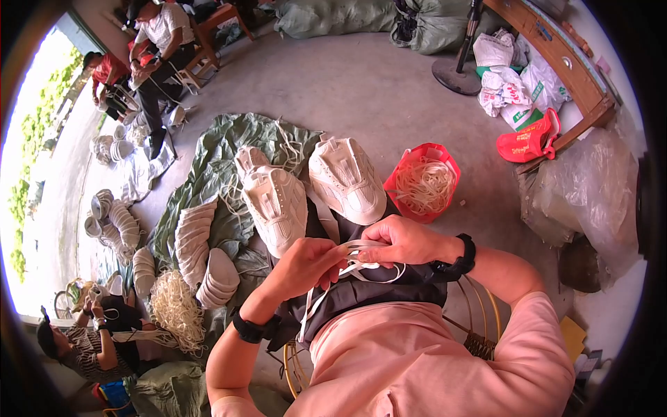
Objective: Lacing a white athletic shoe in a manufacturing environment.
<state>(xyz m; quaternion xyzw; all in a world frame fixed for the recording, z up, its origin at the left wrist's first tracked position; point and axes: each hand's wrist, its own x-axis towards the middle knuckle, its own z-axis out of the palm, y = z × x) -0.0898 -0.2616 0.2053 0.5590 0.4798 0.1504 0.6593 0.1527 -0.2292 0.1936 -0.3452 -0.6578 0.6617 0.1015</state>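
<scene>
My left hand [309, 264] and my right hand [403, 241] meet over my lap, both closed on white shoelaces [365, 244]. Fingers of each hand pinch the laces, and loose ends hang below, one trailing down past my left hand [309, 313]. Just beyond my hands, two white sneaker uppers rest on my dark-clothed knees. The left sneaker upper [274, 208] lies toes toward me. Beside it, the right sneaker upper [347, 181] points the same way. A red container [455, 170] filled with pale laces [424, 186] stands right of the shoes.
A green woven sheet [208, 163] lies on the floor at left, with stacked shoe uppers [191, 233] and a heap of laces [177, 306]. Co-workers sit at the far left [163, 42] and lower left [76, 347]. Plastic bags [521, 90] lie by a wooden table [556, 52] at right.
</scene>
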